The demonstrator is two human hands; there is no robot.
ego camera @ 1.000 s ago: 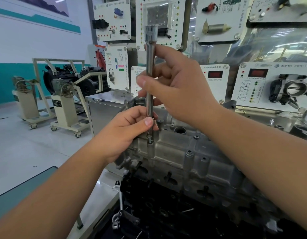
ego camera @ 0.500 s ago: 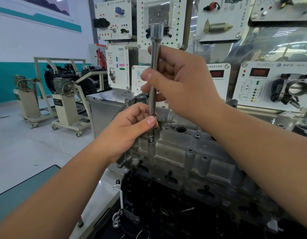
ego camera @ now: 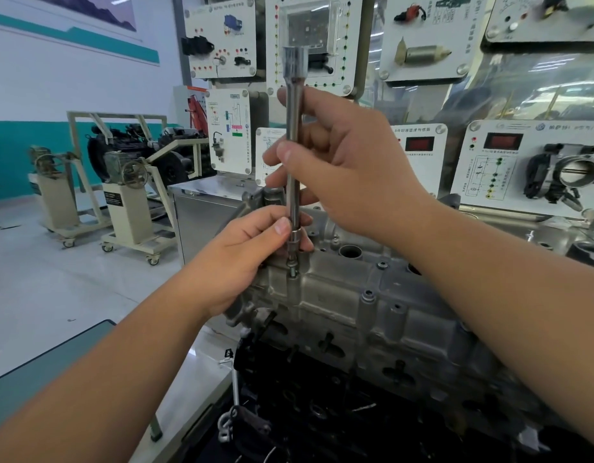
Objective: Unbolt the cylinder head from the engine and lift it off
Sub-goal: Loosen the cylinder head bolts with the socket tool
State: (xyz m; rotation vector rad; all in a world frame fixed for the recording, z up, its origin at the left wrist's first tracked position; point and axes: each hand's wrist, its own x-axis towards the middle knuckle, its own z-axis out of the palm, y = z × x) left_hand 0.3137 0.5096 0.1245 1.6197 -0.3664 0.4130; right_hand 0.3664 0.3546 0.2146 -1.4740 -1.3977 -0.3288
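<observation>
The right hand [ego camera: 342, 168] pinches the middle of the long extension bar [ego camera: 294, 152], and the left hand [ego camera: 245, 259] pinches the bar's lower end just above the bolt [ego camera: 293, 270]. The bar stands nearly upright at frame centre, its axis in line with the bolt. The cylinder head [ego camera: 372, 305] lies below both hands, running toward the lower right, nearer the left hand.

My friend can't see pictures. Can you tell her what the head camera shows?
Two hands hold a long metal socket extension upright over a bolt in a grey cylinder head. The right hand grips its shaft; the left hand pinches its lower end.
</observation>
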